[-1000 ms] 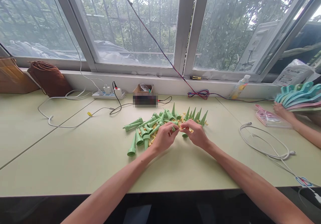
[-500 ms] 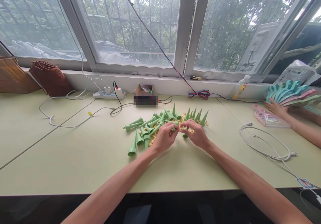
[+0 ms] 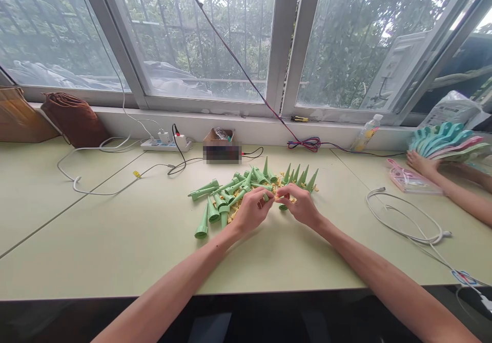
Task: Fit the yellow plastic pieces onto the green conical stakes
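My left hand (image 3: 253,207) is closed in a pinch over the middle of a pile, and a bit of green plastic shows between its fingers, seemingly part of a green cone. Close beside it, fingertips nearly touching, my right hand (image 3: 300,203) pinches something too small to make out. Several hollow green plastic cones (image 3: 212,210) lie to the left, their open ends ribbed. Behind my right hand more green cones (image 3: 297,173) stand point up. Small yellow plastic pieces (image 3: 232,214) are scattered among them. Below my right fingers the rim of a green cone (image 3: 283,207) peeks out.
A small open cardboard box (image 3: 219,136) and a power strip (image 3: 165,144) stand at the back. White cables (image 3: 407,225) coil at right, near a pink case (image 3: 413,178). Another person's hand (image 3: 423,164) touches teal and pink hangers (image 3: 442,140). A bottle (image 3: 367,134) stands by the window.
My two hands stay pinched together in the same place. At the right, the other person's hand and the hangers have shifted left, and a second arm has come into view.
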`<state>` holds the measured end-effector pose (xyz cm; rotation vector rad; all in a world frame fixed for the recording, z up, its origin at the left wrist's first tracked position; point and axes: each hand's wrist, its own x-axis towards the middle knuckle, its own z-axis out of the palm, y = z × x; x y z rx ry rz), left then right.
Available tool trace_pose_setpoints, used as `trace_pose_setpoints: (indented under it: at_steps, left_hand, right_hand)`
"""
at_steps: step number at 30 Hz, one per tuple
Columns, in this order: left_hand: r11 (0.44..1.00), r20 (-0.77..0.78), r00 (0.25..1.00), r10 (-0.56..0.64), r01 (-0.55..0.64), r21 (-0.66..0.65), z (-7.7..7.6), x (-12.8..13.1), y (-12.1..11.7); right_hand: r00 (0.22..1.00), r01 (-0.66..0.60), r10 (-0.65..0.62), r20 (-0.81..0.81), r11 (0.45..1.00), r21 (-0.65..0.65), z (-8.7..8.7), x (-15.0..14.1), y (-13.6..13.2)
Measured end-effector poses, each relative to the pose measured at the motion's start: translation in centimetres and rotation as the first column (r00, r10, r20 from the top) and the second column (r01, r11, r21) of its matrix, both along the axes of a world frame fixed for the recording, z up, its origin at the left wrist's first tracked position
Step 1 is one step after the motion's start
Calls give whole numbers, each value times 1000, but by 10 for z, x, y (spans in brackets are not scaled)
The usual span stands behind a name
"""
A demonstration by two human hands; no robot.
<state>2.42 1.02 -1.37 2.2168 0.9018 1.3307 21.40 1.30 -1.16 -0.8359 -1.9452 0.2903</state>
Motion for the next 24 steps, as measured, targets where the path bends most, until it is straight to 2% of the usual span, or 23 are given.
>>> trace_pose_setpoints:
  at_steps: [15,24]
  left_hand:
    - [1000,-40,999,-7,8,31,1,-1,0]
    - [995,-54,998,-24,29,97,-2,-2,-1]
  right_hand:
    - [999,34,-35,22,999,42,-2,1,0]
    - [1000,1,0,-15,997,78,-1,1,1]
